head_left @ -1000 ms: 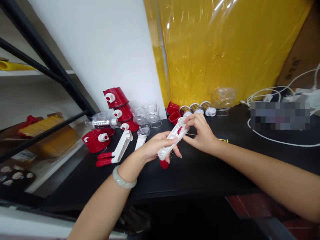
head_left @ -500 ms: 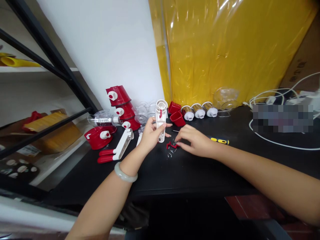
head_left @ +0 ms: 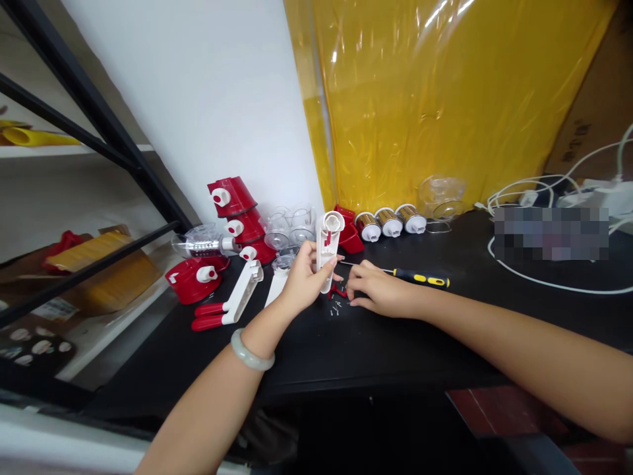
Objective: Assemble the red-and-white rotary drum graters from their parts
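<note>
My left hand (head_left: 305, 277) grips a white plastic crank arm (head_left: 328, 249), hollow side facing me, with a small red part set inside it. It is held upright above the table. Beside it, my right hand (head_left: 373, 288) rests low on the table, fingers curled in toward the thumb; anything between the fingertips is hidden or too small to name. Small red plastic pieces (head_left: 338, 291) and several loose screws (head_left: 335, 307) lie just left of those fingertips. Behind my right hand lies a screwdriver (head_left: 421, 278) with a black and yellow handle.
On the left are white crank arms with red handles (head_left: 213, 316) and stacked red bases (head_left: 240, 201). Grater drums (head_left: 391, 222), red parts (head_left: 352, 239) and clear plastic pieces (head_left: 291, 224) line the back of the black table (head_left: 386, 349). White cables (head_left: 524, 280) lie at right.
My left hand has moved slightly right and down with the crank arm. My right hand has shifted a little down and left, its fingers drawn in, and more of the screwdriver shows.
</note>
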Available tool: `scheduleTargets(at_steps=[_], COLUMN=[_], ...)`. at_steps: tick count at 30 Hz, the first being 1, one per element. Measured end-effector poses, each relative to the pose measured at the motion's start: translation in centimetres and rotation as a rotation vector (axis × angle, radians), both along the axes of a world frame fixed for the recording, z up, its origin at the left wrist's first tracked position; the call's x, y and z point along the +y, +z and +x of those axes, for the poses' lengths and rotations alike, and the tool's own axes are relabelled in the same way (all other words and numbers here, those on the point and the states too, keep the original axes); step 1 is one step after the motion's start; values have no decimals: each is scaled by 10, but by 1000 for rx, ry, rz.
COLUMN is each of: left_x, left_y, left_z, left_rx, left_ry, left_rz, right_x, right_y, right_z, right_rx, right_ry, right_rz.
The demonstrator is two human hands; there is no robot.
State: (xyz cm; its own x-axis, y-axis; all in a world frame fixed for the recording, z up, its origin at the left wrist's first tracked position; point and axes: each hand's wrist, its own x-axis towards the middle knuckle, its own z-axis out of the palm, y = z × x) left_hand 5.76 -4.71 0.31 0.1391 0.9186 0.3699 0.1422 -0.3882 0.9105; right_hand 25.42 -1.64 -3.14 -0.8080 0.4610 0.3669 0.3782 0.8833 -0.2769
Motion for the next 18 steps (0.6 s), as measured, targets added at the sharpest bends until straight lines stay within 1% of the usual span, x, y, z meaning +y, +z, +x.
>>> scheduleTargets(at_steps=[2,6,10,12,14,18], left_x=[2,6,8,8,8,8], left_y=[-1,1,4,4,2,-2], left_z=[-2,-10,-18,-19,-18,-17], left_rx=[18,92,138,151,169,215], left_ry=[62,222,335,343,330,312], left_rz=[46,209,297,302,289,252], right_x=[1,5,11,13,12,9], right_y=[0,1,4,5,7,8], right_z=[0,3,6,7,7,5], right_rx=[-4,2,100,179,251,340], right_ry=[-7,-14,-44,-68,-80,-66], right_rz=[-14,-8,43,48,19,-22])
